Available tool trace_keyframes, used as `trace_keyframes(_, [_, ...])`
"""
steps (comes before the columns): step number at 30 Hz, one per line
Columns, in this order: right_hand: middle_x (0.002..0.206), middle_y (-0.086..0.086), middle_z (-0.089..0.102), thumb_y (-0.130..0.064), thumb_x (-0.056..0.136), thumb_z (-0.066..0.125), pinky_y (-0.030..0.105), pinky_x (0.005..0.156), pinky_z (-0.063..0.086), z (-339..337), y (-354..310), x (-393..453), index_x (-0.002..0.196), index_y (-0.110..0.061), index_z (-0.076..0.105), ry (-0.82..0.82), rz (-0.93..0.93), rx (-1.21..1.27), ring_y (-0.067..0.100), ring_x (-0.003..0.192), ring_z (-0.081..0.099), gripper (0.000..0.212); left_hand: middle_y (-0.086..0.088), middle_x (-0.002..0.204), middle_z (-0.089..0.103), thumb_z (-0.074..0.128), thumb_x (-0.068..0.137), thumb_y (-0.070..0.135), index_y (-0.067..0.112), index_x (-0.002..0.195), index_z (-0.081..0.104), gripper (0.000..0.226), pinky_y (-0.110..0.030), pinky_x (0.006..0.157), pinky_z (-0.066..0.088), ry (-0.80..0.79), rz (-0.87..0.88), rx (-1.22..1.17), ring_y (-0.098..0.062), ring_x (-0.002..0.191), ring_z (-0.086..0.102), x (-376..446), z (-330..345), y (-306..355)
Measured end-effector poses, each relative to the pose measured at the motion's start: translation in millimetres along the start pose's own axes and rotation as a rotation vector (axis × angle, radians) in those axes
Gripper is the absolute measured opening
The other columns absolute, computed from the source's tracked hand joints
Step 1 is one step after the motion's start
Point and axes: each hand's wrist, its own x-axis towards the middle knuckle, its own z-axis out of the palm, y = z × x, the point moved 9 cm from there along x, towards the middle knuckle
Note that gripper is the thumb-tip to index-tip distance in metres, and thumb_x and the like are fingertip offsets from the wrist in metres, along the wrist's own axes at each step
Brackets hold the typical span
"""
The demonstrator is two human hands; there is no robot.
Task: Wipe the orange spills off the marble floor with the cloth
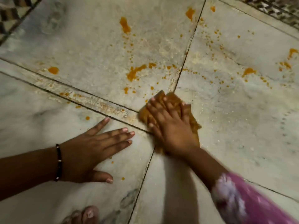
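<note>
Hidden or cut off: most of the cloth [171, 110] lies under the right hand [169, 126], so only its orange-stained edges show around the fingers and past the wrist; its original colour cannot be told. Both forearms run off the frame, and bare toes [84, 215] are clipped by the bottom edge.
Hard to make out: the right arm and its pink patterned sleeve [242, 202] are blurred; the top corners show dark patterned tiling [275, 5] too soft to read in detail.
Writing: no lettering or brand is legible anywhere.
Right hand: flat and spread, palm pressing the cloth onto the floor where several dark joints meet.
Left hand [95, 149]: open wide, fingers splayed, palm down on bare marble just left of the cloth, holding nothing; a dark beaded bracelet [58, 162] circles the wrist.
Orange spills [134, 72]: blobs and fine spatter scattered beyond the cloth, upward and to both sides, with a few small drops near the left hand.
Surface: pale grey-white marble floor [242, 118] in large slabs with dark joints, dusted with a pale grainy film.
</note>
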Motion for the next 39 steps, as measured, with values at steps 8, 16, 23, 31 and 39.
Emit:
trace_keyframes(8, [0.159, -0.005, 0.022, -0.051, 0.095, 0.021, 0.055, 0.115, 0.006, -9.1, 74.4, -68.2, 0.151, -0.028, 0.025, 0.050, 0.256, -0.084, 0.020, 0.147, 0.010, 0.060, -0.006, 0.156, 0.023, 0.034, 0.081, 0.077, 0.012, 0.148, 0.026, 0.093, -0.050, 0.114, 0.004, -0.033, -0.239, -0.038, -0.020, 0.144, 0.016, -36.3, 6.3, -22.3])
trace_keyframes(16, [0.155, -0.004, 0.032, -0.048, 0.095, 0.030, 0.056, 0.112, 0.006, 32.0, -101.6, -53.2, 0.147, -0.025, 0.035, -0.005, -0.177, -0.054, 0.021, 0.145, 0.018, 0.056, -0.008, 0.156, 0.017, 0.024, 0.085, 0.073, 0.010, 0.149, 0.017, 0.091, -0.047, 0.115, -0.004, 0.062, -0.526, -0.091, -0.018, 0.145, 0.006, -49.5, 5.5, -37.7])
trace_keyframes(23, [0.161, -0.008, 0.009, -0.058, 0.093, 0.014, 0.053, 0.116, -0.004, -9.1, 52.1, -19.8, 0.152, -0.033, 0.013, -0.010, 0.162, -0.092, 0.020, 0.148, 0.000, 0.065, -0.013, 0.155, 0.017, 0.032, 0.072, 0.085, 0.002, 0.146, 0.023, 0.111, -0.056, 0.112, 0.002, -0.040, -0.566, 0.023, -0.025, 0.146, 0.004, -91.4, 9.6, -45.4])
trace_keyframes(31, [0.155, -0.004, 0.032, -0.052, 0.092, 0.036, 0.059, 0.111, 0.011, 41.7, -125.1, -104.3, 0.146, -0.028, 0.037, -0.093, -0.371, -0.072, 0.023, 0.145, 0.020, 0.059, -0.017, 0.156, 0.008, 0.032, 0.066, 0.089, 0.000, 0.147, 0.015, 0.121, -0.058, 0.113, 0.000, -0.066, -0.698, -0.039, -0.029, 0.145, 0.006, -105.5, 27.9, -52.9])
trace_keyframes(39, [0.159, -0.006, 0.020, -0.052, 0.095, 0.023, 0.050, 0.115, -0.004, 10.9, -52.2, 13.6, 0.150, -0.032, 0.024, -0.032, -0.095, -0.091, 0.022, 0.147, 0.011, 0.059, -0.018, 0.156, 0.010, 0.030, 0.068, 0.088, 0.001, 0.148, 0.012, 0.120, -0.054, 0.114, 0.000, -0.057, -0.698, -0.026, -0.028, 0.145, 0.008, -104.0, 23.8, -54.2])
